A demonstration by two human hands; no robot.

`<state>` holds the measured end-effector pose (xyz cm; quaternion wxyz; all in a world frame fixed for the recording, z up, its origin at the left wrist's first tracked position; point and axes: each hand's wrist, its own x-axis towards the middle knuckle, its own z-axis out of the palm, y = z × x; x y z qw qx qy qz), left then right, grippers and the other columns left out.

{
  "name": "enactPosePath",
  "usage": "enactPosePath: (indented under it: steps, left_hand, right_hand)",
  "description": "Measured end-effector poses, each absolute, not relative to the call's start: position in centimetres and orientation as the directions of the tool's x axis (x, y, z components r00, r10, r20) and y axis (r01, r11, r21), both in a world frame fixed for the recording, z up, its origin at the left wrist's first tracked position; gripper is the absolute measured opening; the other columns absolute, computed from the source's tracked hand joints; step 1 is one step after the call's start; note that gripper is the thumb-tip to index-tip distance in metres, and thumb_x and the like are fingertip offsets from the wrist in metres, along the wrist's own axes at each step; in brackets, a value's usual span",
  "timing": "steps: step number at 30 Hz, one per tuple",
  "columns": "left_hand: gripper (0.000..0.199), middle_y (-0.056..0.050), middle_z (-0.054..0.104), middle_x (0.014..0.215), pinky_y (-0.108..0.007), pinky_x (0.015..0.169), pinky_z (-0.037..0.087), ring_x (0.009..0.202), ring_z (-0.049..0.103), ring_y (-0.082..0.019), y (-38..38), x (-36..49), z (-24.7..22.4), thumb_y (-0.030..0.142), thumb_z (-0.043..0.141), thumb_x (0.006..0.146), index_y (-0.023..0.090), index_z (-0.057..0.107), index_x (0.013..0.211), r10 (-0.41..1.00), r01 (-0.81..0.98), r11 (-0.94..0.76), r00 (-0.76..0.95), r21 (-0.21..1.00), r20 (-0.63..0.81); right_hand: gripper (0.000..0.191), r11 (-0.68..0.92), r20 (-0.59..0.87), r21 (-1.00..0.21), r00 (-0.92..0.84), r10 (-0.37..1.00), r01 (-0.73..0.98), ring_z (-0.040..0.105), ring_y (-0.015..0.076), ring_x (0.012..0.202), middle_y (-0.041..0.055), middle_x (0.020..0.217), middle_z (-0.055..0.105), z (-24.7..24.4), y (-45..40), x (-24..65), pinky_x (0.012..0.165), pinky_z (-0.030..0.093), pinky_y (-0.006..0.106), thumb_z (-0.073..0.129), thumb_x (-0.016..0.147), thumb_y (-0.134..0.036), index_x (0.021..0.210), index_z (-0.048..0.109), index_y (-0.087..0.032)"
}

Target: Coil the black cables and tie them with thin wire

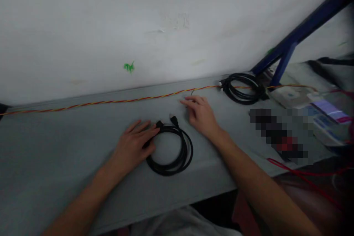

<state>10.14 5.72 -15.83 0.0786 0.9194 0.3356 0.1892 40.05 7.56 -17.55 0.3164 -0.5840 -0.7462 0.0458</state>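
A coiled black cable (177,169) lies on the grey tabletop (55,155), with its two plug ends (166,121) at the far side of the coil. My left hand (134,145) rests flat on the near-left part of the coil, fingers spread and reaching towards one plug. My right hand (199,115) lies on the tabletop to the right of the coil, its fingers apart and holding nothing. The nearer plug is a short way from its fingertips.
A second coil of black cable (242,88) lies at the far right. A twisted red and yellow wire (110,101) runs along the wall's foot. A pixelated object (279,132), printed packaging (329,108) and a loose red wire (301,179) are at right. A blue metal strut (298,33) rises there.
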Motion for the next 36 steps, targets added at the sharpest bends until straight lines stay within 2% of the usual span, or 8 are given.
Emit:
enactPosePath:
  steps: [6,11,17,21,26,29,33,36]
  left_hand:
    - [0.048,-0.004,0.07,0.14,-0.057,0.126,0.036,0.14,0.058,-0.024,7.3,8.8,-14.7,0.013,0.057,0.093,0.03,0.068,0.137,0.637,0.531,-0.733,0.755,0.425,0.155]
    - [0.046,-0.005,0.07,0.14,-0.057,0.126,0.036,0.143,0.056,-0.024,7.5,8.5,-14.5,0.013,0.05,0.096,0.028,0.067,0.136,0.688,0.556,-0.664,0.716,0.5,0.118]
    - [0.042,-0.008,0.069,0.142,-0.055,0.125,0.038,0.141,0.057,-0.023,6.8,9.7,-15.7,0.012,0.048,0.098,0.024,0.063,0.136,0.696,0.555,-0.679,0.695,0.482,0.181]
    - [0.044,-0.01,0.069,0.14,-0.056,0.123,0.041,0.14,0.058,-0.025,6.4,10.4,-16.2,0.011,0.049,0.097,0.023,0.06,0.139,0.695,0.552,-0.69,0.685,0.468,0.216]
    - [0.055,-0.015,0.051,0.159,-0.062,0.122,0.041,0.153,0.041,-0.033,6.0,10.4,-16.0,0.019,0.058,0.096,0.022,0.047,0.15,0.748,0.622,-0.661,0.589,0.419,0.305]
    - [0.046,-0.018,0.038,0.167,-0.066,0.121,0.039,0.158,0.029,-0.041,5.9,10.2,-15.7,0.028,0.067,0.092,0.019,0.061,0.137,0.774,0.711,-0.627,0.521,0.318,0.36]
    - [0.024,-0.013,0.068,0.138,-0.06,0.113,0.05,0.141,0.054,-0.037,5.5,10.4,-15.5,0.027,0.065,0.094,0.021,0.073,0.116,0.735,0.708,-0.666,0.57,0.233,0.368]
    - [0.024,-0.01,0.076,0.122,-0.053,0.106,0.056,0.124,0.067,-0.032,5.2,10.7,-15.6,0.022,0.062,0.096,0.022,0.074,0.117,0.718,0.699,-0.683,0.59,0.21,0.369]
  right_hand:
    - [0.017,0.329,0.361,-0.367,-0.193,0.912,0.87,0.056,0.0316,0.112,0.0122,0.118,0.069,-18.0,8.9,43.5,0.103,0.045,0.05,0.067,0.096,-0.029,0.101,0.08,-0.02]
    - [0.013,0.33,0.346,-0.358,-0.204,0.916,0.874,0.056,0.0325,0.11,0.0158,0.114,0.068,-17.3,8.2,42.5,0.1,0.045,0.049,0.063,0.096,-0.023,0.098,0.074,-0.016]
    - [0.015,0.396,0.398,-0.65,-0.152,0.905,0.649,0.066,0.021,0.08,0.0038,0.084,0.073,-15.5,5.7,37.2,0.083,0.051,0.036,0.06,0.103,-0.029,0.105,0.072,-0.019]
    - [0.016,0.421,0.334,-0.808,-0.269,0.903,0.413,0.072,0.0175,0.088,0.0029,0.098,0.078,-15.7,4.1,34.0,0.084,0.056,0.03,0.06,0.104,-0.027,0.105,0.075,-0.023]
    - [0.036,0.549,0.385,-0.743,-0.426,0.819,0.383,0.07,0.0216,0.111,0.0089,0.118,0.076,-17.0,3.5,33.7,0.098,0.057,0.038,0.053,0.101,-0.01,0.128,0.072,-0.023]
    - [0.038,0.513,0.366,-0.763,-0.392,0.844,0.392,0.071,0.0219,0.108,0.0087,0.116,0.077,-17.4,3.4,33.8,0.097,0.058,0.039,0.055,0.103,-0.015,0.138,0.066,-0.023]
    - [0.033,0.439,0.364,-0.816,-0.257,0.895,0.375,0.074,0.0206,0.098,0.007,0.108,0.079,-17.5,3.5,33.5,0.094,0.059,0.037,0.06,0.103,-0.021,0.135,0.068,-0.022]
    - [0.024,0.47,0.391,-0.795,-0.269,0.88,0.383,0.073,0.0215,0.099,0.0067,0.107,0.079,-17.5,3.6,33.3,0.093,0.059,0.038,0.059,0.104,-0.023,0.122,0.074,-0.023]
